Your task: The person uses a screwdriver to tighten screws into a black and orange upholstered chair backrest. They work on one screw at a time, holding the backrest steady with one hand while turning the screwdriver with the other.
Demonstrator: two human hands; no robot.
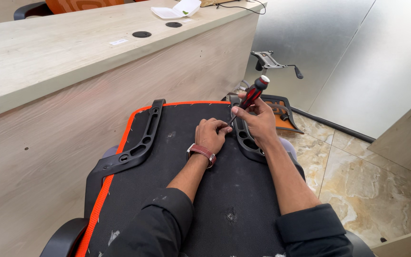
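Note:
An upturned chair seat (181, 123), black fabric with an orange edge, lies in front of me. A black plastic bracket (141, 138) runs along its left side, and another bracket (248, 143) runs along its right side. My right hand (258, 121) grips a red-and-black screwdriver (253, 93), its tip angled down to a spot on the seat beside the right bracket. My left hand (211, 134), with a brown watch strap at the wrist, rests on the fabric with its fingertips pinched together at the screwdriver tip. What they pinch is too small to see.
A pale wooden desk (72, 57) rises on the left, with a white open food box (177, 9) on top. A chair base mechanism (269, 62) stands behind the seat. Another orange-and-black chair part (281, 112) lies on the marble floor (367, 181) to the right.

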